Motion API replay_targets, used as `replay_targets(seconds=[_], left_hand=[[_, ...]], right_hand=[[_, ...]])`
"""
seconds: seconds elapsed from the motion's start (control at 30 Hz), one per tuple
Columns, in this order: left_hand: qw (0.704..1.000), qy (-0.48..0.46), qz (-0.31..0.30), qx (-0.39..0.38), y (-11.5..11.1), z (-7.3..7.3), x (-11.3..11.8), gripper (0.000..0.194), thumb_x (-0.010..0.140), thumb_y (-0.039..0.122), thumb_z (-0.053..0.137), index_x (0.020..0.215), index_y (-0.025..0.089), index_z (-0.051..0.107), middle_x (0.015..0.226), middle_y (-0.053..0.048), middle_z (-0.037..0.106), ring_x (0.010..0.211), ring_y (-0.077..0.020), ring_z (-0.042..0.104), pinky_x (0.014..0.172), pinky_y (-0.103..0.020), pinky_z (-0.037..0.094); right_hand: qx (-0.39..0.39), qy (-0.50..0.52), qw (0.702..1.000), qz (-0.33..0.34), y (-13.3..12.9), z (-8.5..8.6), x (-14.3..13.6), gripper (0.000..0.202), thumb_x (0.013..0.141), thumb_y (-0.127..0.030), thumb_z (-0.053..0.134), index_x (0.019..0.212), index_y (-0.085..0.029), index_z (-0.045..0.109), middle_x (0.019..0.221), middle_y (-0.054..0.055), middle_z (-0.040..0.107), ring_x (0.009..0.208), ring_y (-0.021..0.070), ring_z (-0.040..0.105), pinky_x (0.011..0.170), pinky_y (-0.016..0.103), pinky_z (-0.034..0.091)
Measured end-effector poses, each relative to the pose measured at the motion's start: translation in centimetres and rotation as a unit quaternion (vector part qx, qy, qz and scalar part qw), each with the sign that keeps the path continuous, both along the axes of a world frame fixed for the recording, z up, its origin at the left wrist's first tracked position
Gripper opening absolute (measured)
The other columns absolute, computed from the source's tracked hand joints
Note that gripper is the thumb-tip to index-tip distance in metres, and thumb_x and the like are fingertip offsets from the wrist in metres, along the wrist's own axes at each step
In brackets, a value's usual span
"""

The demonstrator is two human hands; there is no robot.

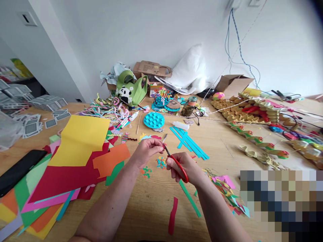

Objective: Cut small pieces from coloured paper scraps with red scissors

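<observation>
My right hand [183,166] grips a pair of scissors [179,168] with red handles, its blades pointing up and away from me. Close to the blades, my left hand [150,149] is closed in a pinch; whatever lies between its fingertips is too small to make out. Beneath the hands are small piles of cut paper bits, one of mixed colours [161,162] and one mostly green [146,172]. A green paper strip [190,198] and a red paper strip [173,215] lie nearer to me. Blue paper strips [190,143] rest beyond my right hand.
Coloured paper sheets [80,141] and a black phone [22,168] cover the left side. Farther back are a scalloped blue disc [153,120], a glue bottle [181,125], a glass jar [189,107] and a green bag [132,89]. Egg cartons [237,111] sit at right.
</observation>
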State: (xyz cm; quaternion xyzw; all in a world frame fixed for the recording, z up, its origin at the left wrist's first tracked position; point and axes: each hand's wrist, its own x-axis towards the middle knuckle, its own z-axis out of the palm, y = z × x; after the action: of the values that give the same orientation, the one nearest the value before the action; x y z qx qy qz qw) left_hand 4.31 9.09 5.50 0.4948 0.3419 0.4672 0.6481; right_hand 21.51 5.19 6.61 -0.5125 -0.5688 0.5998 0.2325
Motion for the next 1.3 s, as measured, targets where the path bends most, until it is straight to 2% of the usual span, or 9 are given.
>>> replay_targets(seconds=[0.23,0.33,0.43,0.73,0.87,0.93,1.03,1.2,1.3], left_hand=[[0.991,-0.092,0.017,-0.091,0.2,-0.2,-0.1,0.01,0.064,0.019,0.073,0.069,0.013,0.066,0.075,-0.005,0.069,0.07,-0.0142,0.063,0.076,-0.032,0.048],[0.981,-0.138,0.006,-0.136,0.3,-0.2,-0.2,0.011,0.065,0.017,0.073,0.073,0.012,0.068,0.077,-0.006,0.071,0.073,-0.0156,0.066,0.081,-0.034,0.05],[0.974,-0.159,-0.016,-0.161,0.3,-0.2,-0.3,0.014,0.066,0.014,0.071,0.079,0.011,0.069,0.081,-0.008,0.072,0.076,-0.0165,0.067,0.082,-0.033,0.051],[0.972,-0.15,-0.058,-0.17,0.2,-0.1,-0.5,0.013,0.067,0.016,0.069,0.08,0.013,0.067,0.083,-0.007,0.071,0.074,-0.0158,0.067,0.072,-0.029,0.051],[0.994,0.047,-0.08,-0.048,0.6,0.1,-2.1,0.008,0.065,0.02,0.07,0.069,0.015,0.066,0.093,-0.008,0.07,0.07,-0.0149,0.063,0.058,-0.025,0.046],[0.969,0.228,-0.091,0.033,1.0,-0.3,-3.1,0.003,0.062,0.016,0.069,0.065,0.017,0.068,0.068,-0.003,0.067,0.058,-0.0123,0.056,0.053,-0.023,0.04],[0.889,0.431,-0.121,0.099,1.4,-1.5,-4.2,0.012,0.055,0.008,0.065,0.052,0.019,0.064,0.051,0.001,0.06,0.047,-0.0115,0.049,0.047,-0.023,0.031],[0.811,0.542,-0.166,0.147,1.7,-3.3,-4.3,0.02,0.048,0.003,0.063,0.04,0.02,0.056,0.038,0.002,0.051,0.038,-0.0097,0.038,0.045,-0.024,0.027],[0.727,0.636,-0.23,0.116,1.7,-3.2,-3.8,0.012,0.051,0.007,0.062,0.048,0.019,0.061,0.05,-0.001,0.061,0.044,-0.0128,0.047,0.048,-0.025,0.031]], right_hand=[[0.122,-0.024,0.988,-0.093,0.0,0.5,0.2,0.042,0.072,-0.057,0.068,0.064,-0.018,0.055,0.052,0.001,0.059,0.042,0.0133,0.055,0.04,0.023,0.039],[0.279,-0.045,0.945,-0.166,0.1,0.5,0.0,0.03,0.074,-0.047,0.07,0.078,-0.019,0.059,0.076,0.006,0.067,0.07,0.0205,0.064,0.063,0.03,0.05],[0.377,-0.074,0.907,-0.174,0.2,0.3,-0.2,0.025,0.077,-0.037,0.068,0.093,-0.02,0.058,0.102,0.01,0.067,0.1,0.0262,0.062,0.086,0.037,0.047],[0.34,-0.07,0.928,-0.131,0.2,-0.2,-0.3,0.01,0.08,-0.029,0.062,0.081,-0.02,0.058,0.087,0.007,0.068,0.089,0.024,0.063,0.076,0.032,0.049],[0.33,-0.048,0.928,-0.165,0.2,0.1,0.0,0.01,0.079,-0.029,0.062,0.082,-0.02,0.059,0.085,0.006,0.067,0.086,0.0231,0.063,0.076,0.033,0.049],[0.331,-0.047,0.925,-0.182,0.3,0.2,0.2,0.011,0.078,-0.03,0.063,0.082,-0.02,0.06,0.084,0.006,0.066,0.09,0.024,0.062,0.08,0.035,0.048],[0.321,-0.035,0.929,-0.181,0.3,0.3,0.4,0.011,0.077,-0.029,0.063,0.083,-0.02,0.061,0.085,0.005,0.066,0.092,0.0241,0.061,0.083,0.036,0.046],[0.304,-0.01,0.938,-0.165,0.3,0.2,0.5,0.01,0.077,-0.026,0.064,0.082,-0.019,0.06,0.085,0.005,0.064,0.09,0.0231,0.06,0.082,0.035,0.045],[0.311,-0.011,0.937,-0.158,0.4,0.1,0.5,0.011,0.077,-0.026,0.065,0.082,-0.018,0.061,0.084,0.004,0.064,0.088,0.0227,0.06,0.081,0.035,0.045]])
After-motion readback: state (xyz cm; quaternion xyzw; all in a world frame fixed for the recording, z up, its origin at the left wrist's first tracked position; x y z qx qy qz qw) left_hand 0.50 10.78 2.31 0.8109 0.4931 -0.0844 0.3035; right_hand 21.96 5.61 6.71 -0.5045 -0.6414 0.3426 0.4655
